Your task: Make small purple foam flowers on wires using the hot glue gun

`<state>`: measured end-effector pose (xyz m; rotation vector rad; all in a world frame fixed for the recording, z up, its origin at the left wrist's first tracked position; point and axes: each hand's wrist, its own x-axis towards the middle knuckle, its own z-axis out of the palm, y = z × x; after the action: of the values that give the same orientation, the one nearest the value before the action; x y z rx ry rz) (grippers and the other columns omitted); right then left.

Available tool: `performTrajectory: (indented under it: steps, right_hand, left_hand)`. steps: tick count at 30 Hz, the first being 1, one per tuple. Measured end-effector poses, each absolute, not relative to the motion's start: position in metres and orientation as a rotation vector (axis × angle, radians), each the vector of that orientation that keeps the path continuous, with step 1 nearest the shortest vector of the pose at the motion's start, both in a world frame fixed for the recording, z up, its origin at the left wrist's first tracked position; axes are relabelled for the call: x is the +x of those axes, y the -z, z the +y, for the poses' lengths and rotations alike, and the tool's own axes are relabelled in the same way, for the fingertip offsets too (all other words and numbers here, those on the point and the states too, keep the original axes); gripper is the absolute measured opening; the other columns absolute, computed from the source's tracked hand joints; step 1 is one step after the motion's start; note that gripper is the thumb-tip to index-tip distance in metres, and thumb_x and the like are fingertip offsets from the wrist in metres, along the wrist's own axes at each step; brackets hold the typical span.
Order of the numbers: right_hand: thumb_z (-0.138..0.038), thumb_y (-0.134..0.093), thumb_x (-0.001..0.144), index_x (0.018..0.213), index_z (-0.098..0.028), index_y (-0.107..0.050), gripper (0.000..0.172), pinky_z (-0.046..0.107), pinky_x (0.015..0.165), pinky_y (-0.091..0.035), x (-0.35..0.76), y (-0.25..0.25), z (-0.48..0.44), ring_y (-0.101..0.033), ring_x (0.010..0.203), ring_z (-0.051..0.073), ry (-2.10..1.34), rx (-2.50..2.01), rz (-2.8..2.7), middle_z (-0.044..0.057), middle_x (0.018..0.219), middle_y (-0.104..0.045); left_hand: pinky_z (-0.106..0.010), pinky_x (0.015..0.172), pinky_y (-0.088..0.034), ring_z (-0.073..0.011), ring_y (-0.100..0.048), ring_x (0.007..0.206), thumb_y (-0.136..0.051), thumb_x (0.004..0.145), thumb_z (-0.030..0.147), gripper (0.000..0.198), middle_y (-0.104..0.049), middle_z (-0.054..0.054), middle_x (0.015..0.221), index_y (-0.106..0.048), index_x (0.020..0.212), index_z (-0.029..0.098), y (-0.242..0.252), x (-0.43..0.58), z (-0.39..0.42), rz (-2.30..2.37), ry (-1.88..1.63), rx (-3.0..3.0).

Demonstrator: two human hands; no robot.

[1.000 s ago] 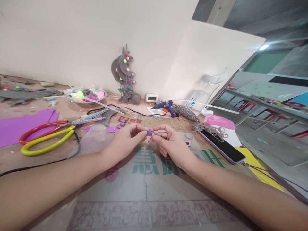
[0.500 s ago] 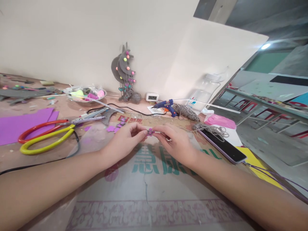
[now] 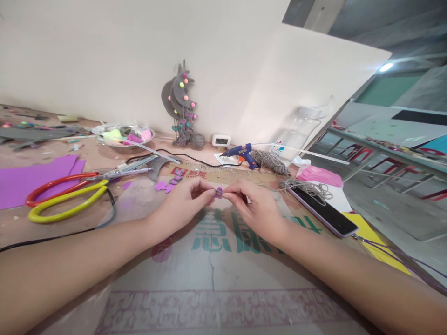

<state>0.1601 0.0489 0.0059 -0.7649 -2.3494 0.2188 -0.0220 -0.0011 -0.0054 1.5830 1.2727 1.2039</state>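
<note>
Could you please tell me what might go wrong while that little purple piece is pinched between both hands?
1. The purple piece, pinched only by fingertips of the left hand and right hand, could slip and drop.
2. The scissors lie beside the left forearm; a sideways sweep might catch them.
3. The phone lies close by the right forearm and might get nudged.

Left hand (image 3: 183, 201) and right hand (image 3: 256, 209) meet fingertip to fingertip above the printed cardboard sheet (image 3: 216, 274) on the bench (image 3: 21, 223), both pinching one small purple foam piece (image 3: 219, 191). Left of the hands: scissors (image 3: 73, 193) with red and yellow handles, purple foam sheet (image 3: 31, 179). Behind: blue glue gun (image 3: 240, 154). Right: phone (image 3: 323, 211), twine (image 3: 307, 187).
</note>
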Motion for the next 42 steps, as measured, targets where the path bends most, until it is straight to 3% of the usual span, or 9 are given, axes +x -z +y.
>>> performTrajectory:
  steps: [7, 13, 23, 25, 28, 33, 37, 42]
  right_hand:
    - [-0.032, -0.049, 0.089, 0.080, -0.022, -0.063, 0.020, 0.026, 0.057, -0.037, 0.153, -0.010, 0.037, -0.052, 0.058, 0.013, -0.543, -0.835, -2.298, 0.000, 0.066, -0.062]
    - [-0.040, -0.049, 0.087, 0.068, -0.019, -0.054, 0.029, 0.024, 0.049, -0.030, 0.152, -0.002, 0.043, -0.038, 0.050, 0.010, -0.794, -0.937, -2.163, -0.003, 0.054, -0.046]
    - [-0.035, -0.044, 0.090, 0.064, -0.019, -0.050, 0.031, 0.025, 0.054, -0.032, 0.154, -0.006, 0.040, -0.042, 0.054, 0.011, -0.729, -0.873, -2.255, -0.003, 0.056, -0.046]
    - [-0.035, -0.042, 0.091, 0.067, -0.020, -0.051, 0.030, 0.025, 0.055, -0.033, 0.155, -0.007, 0.038, -0.044, 0.055, 0.011, -0.730, -0.863, -2.263, -0.003, 0.057, -0.047]
    - [-0.039, -0.055, 0.083, 0.083, -0.021, -0.050, 0.019, 0.024, 0.052, -0.034, 0.154, -0.004, 0.037, -0.044, 0.054, 0.010, -0.799, -0.907, -2.193, -0.003, 0.065, -0.053]
    - [-0.036, -0.063, 0.077, 0.095, -0.024, -0.043, 0.029, 0.023, 0.050, -0.036, 0.151, 0.002, 0.041, -0.048, 0.054, 0.008, -1.042, -0.945, -1.981, 0.000, 0.090, -0.060]
    - [-0.030, -0.062, 0.077, 0.097, -0.025, -0.037, 0.032, 0.019, 0.044, -0.033, 0.148, 0.001, 0.043, -0.046, 0.050, 0.006, -1.397, -0.881, -1.791, -0.001, 0.088, -0.061]
    - [-0.030, -0.067, 0.073, 0.109, -0.026, -0.042, 0.044, 0.020, 0.044, -0.033, 0.150, -0.002, 0.043, -0.040, 0.047, 0.005, -1.165, -0.912, -1.913, -0.003, 0.083, -0.056]
  left_hand:
    - [-0.025, 0.068, -0.044, -0.0145, -0.057, 0.074, -0.052, 0.083, 0.035, 0.020, -0.062, -0.002, 0.079, -0.059, 0.083, 0.016, 0.002, -0.021, -0.004, 1.275, -1.210, 1.584]
    - [-0.025, 0.067, -0.044, -0.0143, -0.057, 0.073, -0.052, 0.083, 0.032, 0.019, -0.063, -0.002, 0.078, -0.061, 0.084, 0.016, 0.003, -0.021, -0.004, 1.245, -1.229, 1.599]
    - [-0.025, 0.068, -0.045, -0.0138, -0.057, 0.072, -0.051, 0.083, 0.033, 0.020, -0.061, -0.001, 0.076, -0.060, 0.087, 0.015, 0.004, -0.022, -0.001, 1.249, -1.248, 1.561]
    - [-0.026, 0.069, -0.045, -0.0142, -0.057, 0.073, -0.051, 0.083, 0.033, 0.021, -0.062, -0.002, 0.077, -0.060, 0.087, 0.015, 0.005, -0.023, -0.001, 1.266, -1.241, 1.557]
    - [-0.027, 0.071, -0.045, -0.0156, -0.058, 0.076, -0.051, 0.082, 0.035, 0.022, -0.063, -0.003, 0.082, -0.060, 0.088, 0.015, 0.005, -0.022, -0.002, 1.268, -1.232, 1.556]
    - [-0.026, 0.067, -0.044, -0.0149, -0.057, 0.072, -0.050, 0.083, 0.034, 0.020, -0.062, -0.001, 0.077, -0.059, 0.085, 0.016, 0.004, -0.023, -0.002, 1.344, -1.258, 1.580]
    - [-0.025, 0.065, -0.043, -0.0144, -0.056, 0.071, -0.050, 0.083, 0.033, 0.019, -0.062, -0.001, 0.076, -0.059, 0.083, 0.016, 0.003, -0.024, -0.002, 1.395, -1.269, 1.596]
    - [-0.025, 0.066, -0.043, -0.0147, -0.056, 0.073, -0.049, 0.084, 0.032, 0.018, -0.060, -0.001, 0.077, -0.057, 0.084, 0.017, 0.003, -0.023, -0.003, 1.383, -1.245, 1.580]
